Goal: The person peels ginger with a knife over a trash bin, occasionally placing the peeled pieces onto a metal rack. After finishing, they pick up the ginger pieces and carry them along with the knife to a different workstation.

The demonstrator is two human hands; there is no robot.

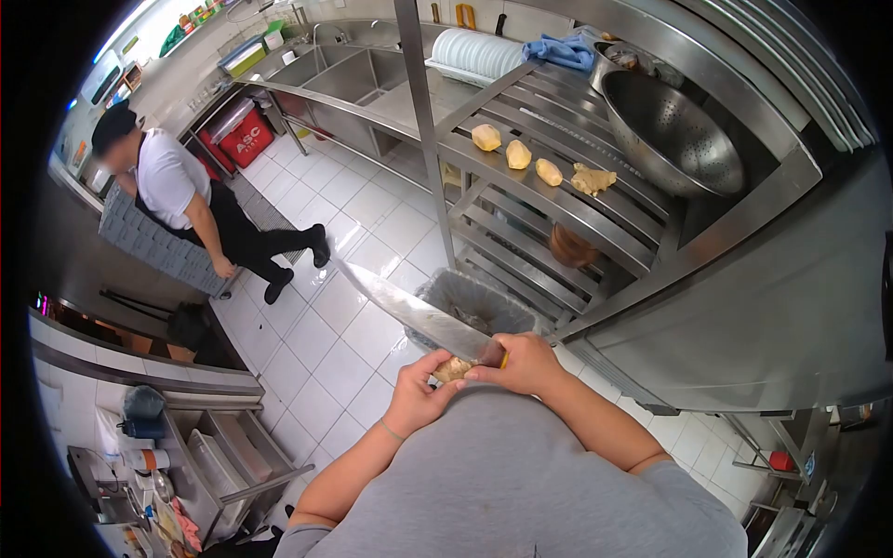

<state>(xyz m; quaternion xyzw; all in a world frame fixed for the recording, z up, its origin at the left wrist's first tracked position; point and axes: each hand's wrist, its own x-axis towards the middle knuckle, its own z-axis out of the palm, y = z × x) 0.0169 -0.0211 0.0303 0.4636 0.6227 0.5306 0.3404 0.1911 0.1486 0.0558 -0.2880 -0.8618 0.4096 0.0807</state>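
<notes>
My left hand [418, 394] holds a knobbly, pale brown root piece [452, 369] between thumb and fingers. In my right hand [526, 364] is a large knife [423, 314] with a yellow handle, its broad blade pointing up and left. The blade's base lies over the root piece, and my right thumb touches that piece. Below the blade stands a grey bin [516, 314] with a clear liner. On the slatted metal shelf [558, 130], three peeled yellow pieces [518, 154] and a knobbly peeled root [593, 179] lie in a row.
A large metal colander [672, 135] sits on the shelf, near a blue cloth [561, 52] and a rack of white plates [476, 56]. Another person [177, 186] carries a grey crate [158, 244] at the left. A metal upright [423, 121] rises beside the shelf.
</notes>
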